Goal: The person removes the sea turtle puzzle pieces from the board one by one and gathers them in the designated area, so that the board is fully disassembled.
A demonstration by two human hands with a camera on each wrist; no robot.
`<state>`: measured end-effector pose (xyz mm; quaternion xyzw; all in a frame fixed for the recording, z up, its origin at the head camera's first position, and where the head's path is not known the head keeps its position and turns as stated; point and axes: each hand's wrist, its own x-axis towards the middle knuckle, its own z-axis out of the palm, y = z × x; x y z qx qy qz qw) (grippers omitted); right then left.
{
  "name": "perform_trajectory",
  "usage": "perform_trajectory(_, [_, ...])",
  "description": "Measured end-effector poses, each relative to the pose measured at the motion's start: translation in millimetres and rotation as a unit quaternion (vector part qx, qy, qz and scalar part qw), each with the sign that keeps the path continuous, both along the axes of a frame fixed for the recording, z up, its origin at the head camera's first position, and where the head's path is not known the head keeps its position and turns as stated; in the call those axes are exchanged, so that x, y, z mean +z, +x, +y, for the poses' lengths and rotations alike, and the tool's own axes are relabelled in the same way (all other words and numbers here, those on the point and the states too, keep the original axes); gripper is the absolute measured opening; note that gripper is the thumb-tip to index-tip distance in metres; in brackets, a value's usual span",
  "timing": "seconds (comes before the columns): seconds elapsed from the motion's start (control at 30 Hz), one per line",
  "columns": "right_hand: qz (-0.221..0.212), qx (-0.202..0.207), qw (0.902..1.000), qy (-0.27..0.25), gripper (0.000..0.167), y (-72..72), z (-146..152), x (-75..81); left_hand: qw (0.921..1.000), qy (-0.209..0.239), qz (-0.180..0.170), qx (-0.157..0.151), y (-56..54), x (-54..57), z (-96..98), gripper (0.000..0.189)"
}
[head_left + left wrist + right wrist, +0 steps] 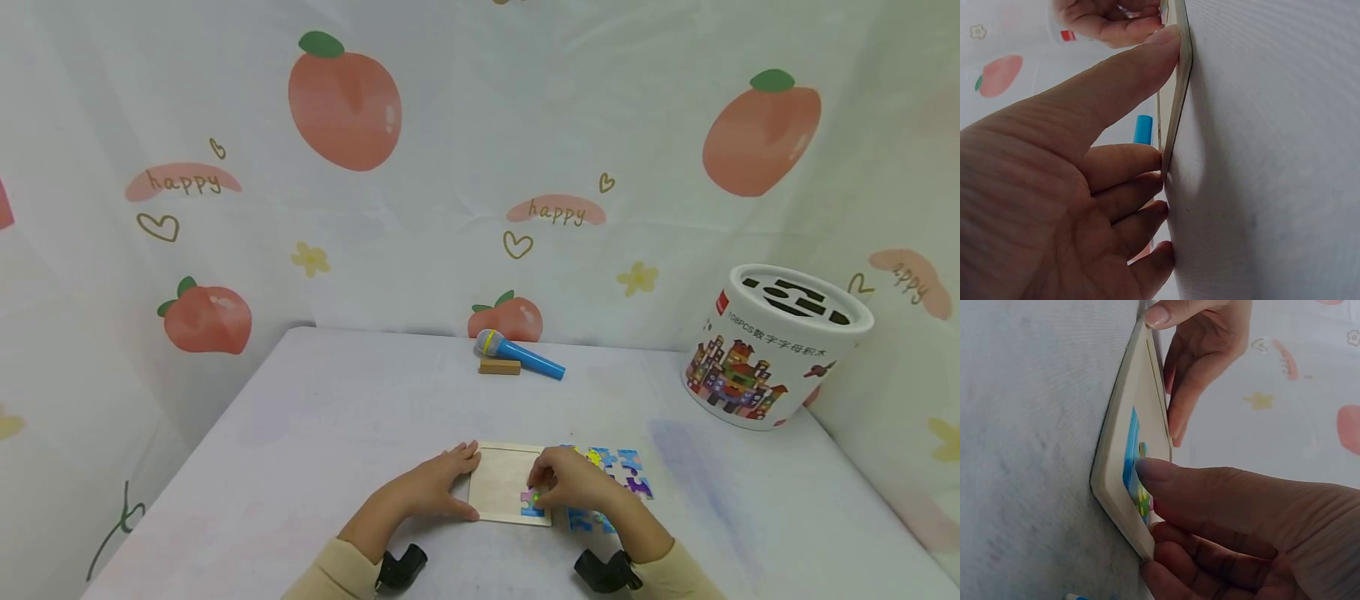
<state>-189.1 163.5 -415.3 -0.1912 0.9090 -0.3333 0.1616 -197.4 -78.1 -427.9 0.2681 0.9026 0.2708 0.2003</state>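
A shallow wooden puzzle tray point(497, 479) lies on the table between the two hands. My left hand point(435, 485) rests at the tray's left edge, thumb near the front corner and fingers spread toward the back one. At the tray's front right corner, my right hand point(576, 478) pinches a colourful jigsaw piece point(1142, 503), partly hidden by thumb and fingers. A blue-edged piece point(1130, 450) lies beside it inside the tray. Several loose jigsaw pieces point(630, 458) are spread on the table to the right, some hidden behind the right hand.
A blue toy microphone point(532, 360) and a small wooden block point(499, 367) lie near the table's back edge. A large white bucket of blocks point(772, 350) stands at the back right. Behind the table hangs a fruit-patterned cloth point(450, 208).
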Motion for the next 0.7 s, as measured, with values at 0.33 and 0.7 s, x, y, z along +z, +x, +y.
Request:
perform_trajectory(0.33, [-0.018,0.012,0.9996,-0.016,0.018,-1.4,-0.5,0.4,1.0,-0.001,0.003,-0.001,-0.6,-0.4,-1.2,0.083])
perform_trajectory(0.7, [-0.036,0.008,0.9977,-0.057,0.009,-4.1,3.9,-7.2,1.0,0.0,0.003,-0.004,-1.1,-1.7,-0.6,0.083])
